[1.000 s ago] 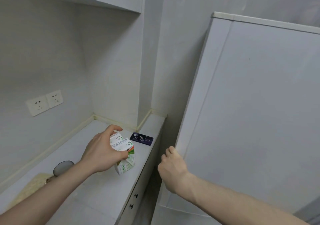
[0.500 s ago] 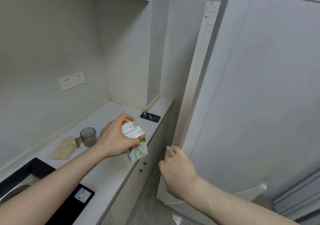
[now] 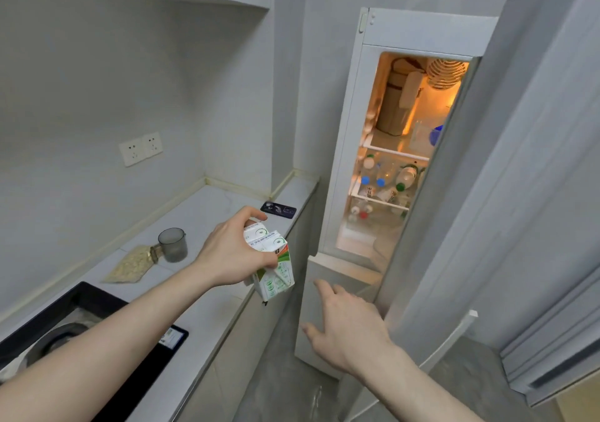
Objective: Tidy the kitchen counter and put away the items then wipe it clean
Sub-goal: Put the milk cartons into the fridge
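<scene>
My left hand [image 3: 232, 253] grips a white and green milk carton [image 3: 274, 270] by its top, holding it tilted above the front edge of the white counter [image 3: 207, 311]. To the right stands the white fridge [image 3: 425, 29], its door [image 3: 506, 175] swung open and its lit shelves holding bottles [image 3: 386, 178]. My right hand [image 3: 345, 327] hovers with fingers spread in front of the fridge's lower door, apart from the open door's edge.
On the counter sit a grey measuring cup [image 3: 172, 244], a clear bag of pale grains [image 3: 131, 265] and a dark phone [image 3: 278, 209] near the wall. A black cooktop with a pan [image 3: 81, 334] fills the near left. Wall sockets [image 3: 140, 148] sit above.
The fridge door has swung open, showing the lit interior. My right hand has let go of the door edge and opened. My left hand lifted the carton off the counter toward the fridge.
</scene>
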A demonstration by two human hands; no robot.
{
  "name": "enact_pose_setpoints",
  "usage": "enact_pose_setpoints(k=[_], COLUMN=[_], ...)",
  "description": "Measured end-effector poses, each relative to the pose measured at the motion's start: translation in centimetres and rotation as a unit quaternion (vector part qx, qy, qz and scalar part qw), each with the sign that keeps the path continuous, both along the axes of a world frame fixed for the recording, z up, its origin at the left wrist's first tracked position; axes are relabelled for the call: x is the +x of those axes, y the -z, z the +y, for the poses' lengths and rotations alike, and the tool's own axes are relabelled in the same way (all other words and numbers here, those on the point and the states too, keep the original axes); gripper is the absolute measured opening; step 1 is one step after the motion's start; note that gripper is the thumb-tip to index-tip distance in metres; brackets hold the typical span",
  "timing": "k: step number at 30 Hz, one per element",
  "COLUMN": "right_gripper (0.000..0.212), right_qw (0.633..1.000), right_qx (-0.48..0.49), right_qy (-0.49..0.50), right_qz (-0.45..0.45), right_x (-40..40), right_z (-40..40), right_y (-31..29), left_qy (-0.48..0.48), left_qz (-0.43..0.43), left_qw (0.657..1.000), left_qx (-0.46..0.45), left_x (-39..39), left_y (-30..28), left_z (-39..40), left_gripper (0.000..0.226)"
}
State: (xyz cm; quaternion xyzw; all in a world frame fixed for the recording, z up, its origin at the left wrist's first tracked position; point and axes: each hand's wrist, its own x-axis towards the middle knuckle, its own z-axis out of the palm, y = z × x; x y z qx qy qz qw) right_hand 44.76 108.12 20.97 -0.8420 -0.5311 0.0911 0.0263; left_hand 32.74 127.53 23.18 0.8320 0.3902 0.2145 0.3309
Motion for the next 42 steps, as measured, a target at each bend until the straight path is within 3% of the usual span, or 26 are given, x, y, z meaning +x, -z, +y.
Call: enact_pose_setpoints(k=[8, 14, 23, 29, 42], right_gripper=[0.084, 0.082, 0.086, 0.064, 0.07], right_qw=[0.984, 0.967, 0.949, 0.925, 0.907], right_qx=[0.031, 0.082, 0.158, 0.245, 0.226], right_qy=[0.143, 0.204, 0.234, 0.252, 0.321], right_qz=[0.099, 0.128, 0.143, 0.141, 0.153], right_x=[1.3, 2.8, 6.6, 12.3, 19.9], right_z=[-3.5, -4.4, 0.4, 5.9, 3.7], right_y=[1.2, 1.1, -0.7, -2.9, -1.1], left_qy=[0.058, 0.111, 0.164, 0.188, 0.296], left_qz=[-0.022, -0.016, -0.007, -0.012, -0.017], left_qw=[0.998, 0.994, 0.986, 0.982, 0.954], left_qx=[-0.008, -0.005, -0.005, -0.026, -0.047], left_x=[3.3, 6.3, 11.9, 16.2, 26.2], left_y=[-1.3, -1.8, -2.3, -3.0, -3.9], left_z=[-2.1, -2.6, 0.3, 5.3, 10.7], left_gripper=[0.074, 0.074, 0.075, 0.075, 0.077])
